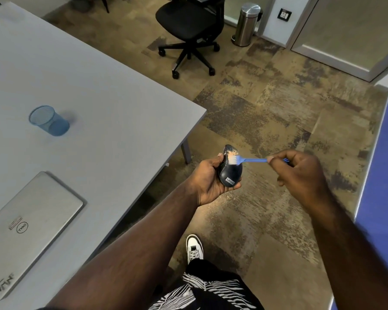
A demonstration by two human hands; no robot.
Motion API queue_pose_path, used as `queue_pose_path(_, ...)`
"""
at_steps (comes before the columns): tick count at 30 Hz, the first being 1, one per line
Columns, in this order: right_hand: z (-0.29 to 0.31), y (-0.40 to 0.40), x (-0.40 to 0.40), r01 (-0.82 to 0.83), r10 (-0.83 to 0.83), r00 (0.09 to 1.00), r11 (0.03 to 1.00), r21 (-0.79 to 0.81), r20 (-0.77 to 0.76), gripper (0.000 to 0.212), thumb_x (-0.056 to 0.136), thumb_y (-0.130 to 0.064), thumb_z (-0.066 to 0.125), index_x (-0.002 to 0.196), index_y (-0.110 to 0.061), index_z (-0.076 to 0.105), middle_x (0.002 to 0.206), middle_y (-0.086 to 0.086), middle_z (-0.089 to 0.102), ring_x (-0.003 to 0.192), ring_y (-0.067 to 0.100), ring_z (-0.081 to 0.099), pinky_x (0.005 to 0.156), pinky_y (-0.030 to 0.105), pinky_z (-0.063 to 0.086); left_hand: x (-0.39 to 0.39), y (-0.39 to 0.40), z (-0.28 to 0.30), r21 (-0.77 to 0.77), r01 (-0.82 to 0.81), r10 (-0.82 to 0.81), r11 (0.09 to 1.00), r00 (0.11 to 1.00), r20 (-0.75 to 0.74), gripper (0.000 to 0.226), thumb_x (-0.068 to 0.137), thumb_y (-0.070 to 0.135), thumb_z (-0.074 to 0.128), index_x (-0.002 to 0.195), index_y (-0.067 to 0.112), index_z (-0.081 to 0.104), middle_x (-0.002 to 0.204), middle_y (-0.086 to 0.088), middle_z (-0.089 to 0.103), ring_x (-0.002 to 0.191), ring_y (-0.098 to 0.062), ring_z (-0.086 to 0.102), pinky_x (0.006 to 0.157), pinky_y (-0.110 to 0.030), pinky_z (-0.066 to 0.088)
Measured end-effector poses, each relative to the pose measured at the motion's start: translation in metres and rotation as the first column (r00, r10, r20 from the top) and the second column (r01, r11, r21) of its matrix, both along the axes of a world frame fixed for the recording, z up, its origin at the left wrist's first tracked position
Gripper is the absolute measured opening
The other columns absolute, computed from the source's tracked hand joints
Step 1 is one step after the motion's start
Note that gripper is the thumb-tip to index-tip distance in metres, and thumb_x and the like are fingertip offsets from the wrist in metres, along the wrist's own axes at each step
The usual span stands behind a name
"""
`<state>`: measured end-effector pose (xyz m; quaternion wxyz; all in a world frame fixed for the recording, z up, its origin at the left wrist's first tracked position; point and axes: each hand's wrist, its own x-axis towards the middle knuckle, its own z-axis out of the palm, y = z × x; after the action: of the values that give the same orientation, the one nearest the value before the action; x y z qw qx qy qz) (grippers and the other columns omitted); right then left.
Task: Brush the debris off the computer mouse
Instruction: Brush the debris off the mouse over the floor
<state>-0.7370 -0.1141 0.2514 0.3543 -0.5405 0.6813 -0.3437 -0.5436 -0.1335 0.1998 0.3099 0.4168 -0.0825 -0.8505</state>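
My left hand point(207, 181) grips a dark blue computer mouse point(230, 173) over the floor, just past the table's corner. Pale orange dust covers the mouse's upper front part. My right hand point(298, 171) pinches the handle of a small blue brush point(253, 160) and holds it level. Its white bristles rest on the dusty patch of the mouse. A light scatter of dust lies on the carpet below the hands.
A grey table point(99, 108) fills the left side, carrying a blue mesh cup point(49, 120) and a closed silver laptop point(29, 222). A black office chair point(188, 30) and a steel bin point(247, 23) stand farther back. A blue wall panel point(381, 175) runs along the right.
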Motion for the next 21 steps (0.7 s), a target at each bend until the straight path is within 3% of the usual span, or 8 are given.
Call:
queue_pose_path(3, -0.003, 0.002, 0.007, -0.074, 0.075, 0.997, 0.997, 0.03, -0.029, 0.012, 0.086, -0.023, 0.067, 0.074, -0.024, 0.07, 0.042, -0.011, 0.052, 0.039, 0.011, 0.044, 0.038, 0.027, 0.039, -0.002, 0.0, 0.001, 0.002, 0.011, -0.011, 1.0, 1.0, 0.019, 0.043, 0.102, 0.039, 0.028, 0.118, 0.01, 0.056, 0.1, -0.011, 0.06, 0.085, -0.023, 0.058, 0.08, -0.039, 0.047)
queue_pose_path(7, -0.005, -0.009, 0.0, 0.156, -0.159, 0.982, 0.987, -0.033, -0.106, 0.012, 0.087, -0.028, 0.065, 0.077, -0.023, 0.069, 0.042, -0.007, 0.052, 0.034, 0.006, 0.045, 0.033, 0.02, 0.037, -0.003, 0.001, -0.001, -0.011, 0.014, -0.014, 1.0, 0.999, 0.037, 0.044, 0.103, 0.037, 0.028, 0.131, 0.012, 0.049, 0.109, -0.012, 0.057, 0.087, -0.025, 0.057, 0.079, -0.04, 0.047)
queue_pose_path(9, -0.004, -0.011, -0.003, 0.18, -0.183, 0.979, 0.983, -0.042, -0.089, 0.015, 0.086, -0.029, 0.065, 0.074, -0.022, 0.068, 0.042, -0.007, 0.052, 0.035, 0.007, 0.046, 0.033, 0.02, 0.037, -0.002, 0.002, -0.001, -0.014, 0.013, -0.012, 1.0, 0.999, 0.035, 0.045, 0.103, 0.036, 0.027, 0.136, 0.012, 0.046, 0.111, -0.013, 0.056, 0.086, -0.025, 0.057, 0.078, -0.04, 0.047)
queue_pose_path(15, -0.005, -0.006, 0.002, 0.042, -0.041, 0.999, 0.999, 0.027, -0.028, 0.013, 0.086, -0.027, 0.066, 0.073, -0.025, 0.069, 0.043, -0.012, 0.053, 0.037, 0.008, 0.047, 0.035, 0.02, 0.04, -0.001, 0.0, -0.001, -0.025, 0.017, -0.017, 1.0, 1.0, 0.024, 0.043, 0.103, 0.037, 0.027, 0.128, 0.012, 0.051, 0.105, -0.013, 0.058, 0.086, -0.025, 0.057, 0.077, -0.039, 0.047)
queue_pose_path(19, -0.009, -0.011, -0.003, 0.189, -0.188, 0.974, 0.982, -0.004, -0.126, 0.01, 0.086, -0.029, 0.065, 0.079, -0.022, 0.07, 0.048, -0.005, 0.055, 0.038, 0.012, 0.049, 0.035, 0.02, 0.04, -0.001, 0.002, 0.0, -0.022, 0.028, -0.027, 0.999, 0.999, 0.023, 0.04, 0.103, 0.036, 0.029, 0.123, 0.012, 0.052, 0.101, -0.012, 0.059, 0.083, -0.025, 0.057, 0.076, -0.038, 0.048)
queue_pose_path(21, -0.008, -0.013, -0.004, 0.203, -0.203, 0.977, 0.979, -0.012, -0.07, 0.014, 0.084, -0.032, 0.065, 0.075, -0.022, 0.07, 0.047, -0.008, 0.055, 0.037, 0.011, 0.049, 0.035, 0.021, 0.041, -0.001, 0.001, 0.0, -0.03, 0.031, -0.03, 0.999, 0.999, 0.029, 0.039, 0.103, 0.035, 0.029, 0.124, 0.012, 0.052, 0.102, -0.012, 0.059, 0.083, -0.025, 0.058, 0.075, -0.038, 0.049)
